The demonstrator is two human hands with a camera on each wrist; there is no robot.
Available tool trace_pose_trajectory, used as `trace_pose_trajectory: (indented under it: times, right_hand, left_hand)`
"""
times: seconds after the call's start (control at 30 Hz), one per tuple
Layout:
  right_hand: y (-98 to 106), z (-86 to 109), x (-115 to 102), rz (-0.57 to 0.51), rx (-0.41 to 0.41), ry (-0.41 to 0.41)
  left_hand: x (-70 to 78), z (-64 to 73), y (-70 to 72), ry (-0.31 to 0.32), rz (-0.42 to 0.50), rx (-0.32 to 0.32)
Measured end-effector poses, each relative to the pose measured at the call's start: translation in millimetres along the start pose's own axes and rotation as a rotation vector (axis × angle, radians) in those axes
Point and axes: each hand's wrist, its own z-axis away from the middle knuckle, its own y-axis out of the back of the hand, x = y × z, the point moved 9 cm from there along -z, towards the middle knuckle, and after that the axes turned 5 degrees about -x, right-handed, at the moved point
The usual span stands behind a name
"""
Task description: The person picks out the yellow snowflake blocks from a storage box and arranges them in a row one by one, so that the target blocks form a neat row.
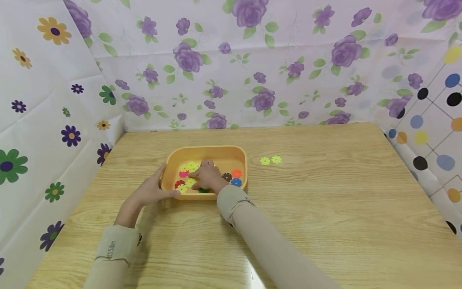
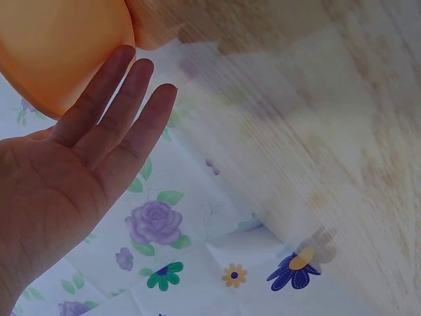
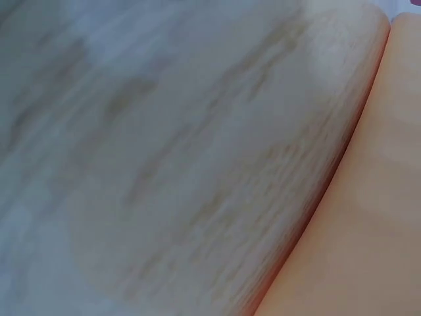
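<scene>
An orange plastic basket (image 1: 207,197) stands on the wooden table, holding notched, flower-shaped plastic discs. Yellow discs (image 1: 190,165) cluster in its left part beside a pink disc (image 1: 184,174) and a red disc (image 1: 179,183). My left hand (image 1: 151,190) rests on the basket's left end, thumb along the front rim; in the left wrist view its fairly straight fingers (image 2: 125,108) lie against the outer wall. My right hand (image 1: 207,176) reaches into the basket over the yellow discs, index finger and thumb apart. A green disc (image 1: 203,190) shows partly below it.
Two yellow discs (image 1: 270,160) lie side by side on the table (image 1: 325,192), right of the basket. Inside the basket's right part are a brown disc (image 1: 227,177), an orange disc (image 1: 236,173) and a blue disc (image 1: 236,182). Flowered cloth (image 1: 231,80) hangs behind the table.
</scene>
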Motion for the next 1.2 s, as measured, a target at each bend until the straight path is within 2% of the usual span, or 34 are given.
trace_pose_trajectory:
  times: [0.1, 0.47, 0.63, 0.93, 1.03, 1.2]
  right_hand:
    - [1, -0.4, 0, 0.000, 0.015, -0.002]
    - [3, -0.9, 5, -0.154, 0.042, -0.009]
    - [6, -1.2, 10, -0.246, 0.083, -0.049]
    - [9, -1.4, 17, -0.324, 0.109, -0.089]
    - [12, -0.1, 18, -0.361, 0.144, -0.076]
    - [20, 4.6, 17, -0.448, 0.205, -0.012]
  left_hand:
    - [-0.7, -0.1, -0.1, 0.001, -0.002, -0.001]
    - [-1.2, -1.2, -0.5, -0.012, 0.003, 0.000]
    - [-0.7, -0.6, 0.2, -0.010, -0.001, 0.008]
    - [-3.0, -0.4, -0.6, 0.006, 0.001, 0.005]
    - [-3.5, -0.5, -0.3, 0.008, 0.000, 0.006]
    - [-3.7, -1.6, 0.4, 0.014, 0.004, 0.003]
